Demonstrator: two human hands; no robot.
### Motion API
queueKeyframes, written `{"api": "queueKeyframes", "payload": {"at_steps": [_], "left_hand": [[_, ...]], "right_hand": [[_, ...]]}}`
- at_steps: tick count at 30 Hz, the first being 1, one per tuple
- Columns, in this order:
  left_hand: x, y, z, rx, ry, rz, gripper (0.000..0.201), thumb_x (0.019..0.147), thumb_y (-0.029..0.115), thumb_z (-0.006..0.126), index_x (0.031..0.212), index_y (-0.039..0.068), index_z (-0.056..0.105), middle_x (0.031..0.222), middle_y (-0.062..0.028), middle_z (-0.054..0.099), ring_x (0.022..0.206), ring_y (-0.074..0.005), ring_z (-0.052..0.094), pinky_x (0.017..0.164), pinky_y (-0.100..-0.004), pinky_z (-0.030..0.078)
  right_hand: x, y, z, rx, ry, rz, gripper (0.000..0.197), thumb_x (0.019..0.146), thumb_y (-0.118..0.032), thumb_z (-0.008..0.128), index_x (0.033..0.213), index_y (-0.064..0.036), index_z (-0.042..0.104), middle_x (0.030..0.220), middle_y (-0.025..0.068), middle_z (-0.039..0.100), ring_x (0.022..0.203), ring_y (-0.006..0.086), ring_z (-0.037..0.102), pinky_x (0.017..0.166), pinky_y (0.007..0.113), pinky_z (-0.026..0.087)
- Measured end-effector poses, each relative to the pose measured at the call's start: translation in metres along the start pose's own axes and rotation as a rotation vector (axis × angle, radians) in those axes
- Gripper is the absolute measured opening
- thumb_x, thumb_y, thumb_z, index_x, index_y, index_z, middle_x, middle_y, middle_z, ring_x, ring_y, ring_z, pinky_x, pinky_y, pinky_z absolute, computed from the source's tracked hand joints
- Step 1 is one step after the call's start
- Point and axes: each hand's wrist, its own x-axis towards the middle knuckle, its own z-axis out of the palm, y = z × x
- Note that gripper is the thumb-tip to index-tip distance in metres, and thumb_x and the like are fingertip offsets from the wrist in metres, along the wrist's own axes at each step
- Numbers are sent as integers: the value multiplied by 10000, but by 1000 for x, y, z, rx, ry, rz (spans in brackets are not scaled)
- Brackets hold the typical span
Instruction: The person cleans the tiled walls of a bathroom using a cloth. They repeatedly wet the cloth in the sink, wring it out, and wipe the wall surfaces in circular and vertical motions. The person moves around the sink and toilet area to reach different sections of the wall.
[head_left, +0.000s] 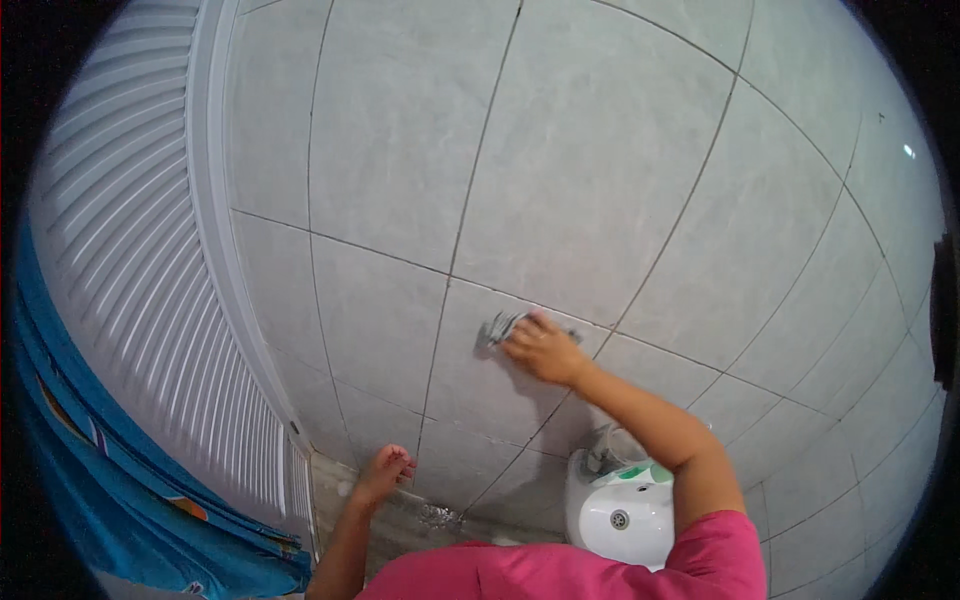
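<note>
Right hand gripping cloth against wall, nearer | cloth axis roughly 9–3 o'clock | left hand half-open, seemingly empty, cloth toward its 1–2 o'clock

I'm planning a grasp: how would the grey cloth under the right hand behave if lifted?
The grey cloth would probably flop, since it bunches beneath the right hand. It is likely light, being only slightly wider than that hand.

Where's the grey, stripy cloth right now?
In the head view, the grey striped cloth is near the middle, under the person's bare right hand, against the pale grey tiled wall.
</note>
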Motion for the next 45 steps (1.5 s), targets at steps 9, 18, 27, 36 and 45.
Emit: {"api": "queueKeyframes", "payload": {"at_steps": [9,18,27,36,45], "left_hand": [[15,-27,-48,-18,100,-42,123,822,194,509,892,97,482,797,-10,562,662,-89,504,594,-221,395],[38,-32,-35,-54,-42,25,108,826,164,490,902,88,479,811,-13,558,679,-86,504,586,-212,389],[22,-39,-30,-60,-80,15,81,830,116,497,892,68,479,852,-28,552,718,-98,508,610,-215,400],[-1,-70,-79,-137,99,19,100,823,137,509,852,45,483,770,-38,551,645,-98,501,557,-231,411],[11,-18,-97,-36,239,102,120,822,161,492,873,56,467,785,-37,556,648,-96,499,570,-234,403]], "right_hand": [[106,140,-187,-625,606,705,456,777,-400,470,1103,-84,508,1099,121,509,1111,298,395,994,535,107],[191,100,-142,-453,602,630,383,755,-352,509,1046,-103,536,1050,144,527,1065,310,427,999,506,163],[127,46,-72,-105,-134,-225,410,727,-288,564,1102,-136,503,1111,69,481,1156,234,366,1052,393,148],[197,124,-170,-511,759,584,405,736,-339,525,1030,-60,543,1014,144,534,992,301,463,985,487,195],[217,-50,46,-57,66,6,398,771,-207,466,1148,-81,464,1102,112,487,1115,276,393,1030,450,162]]}}
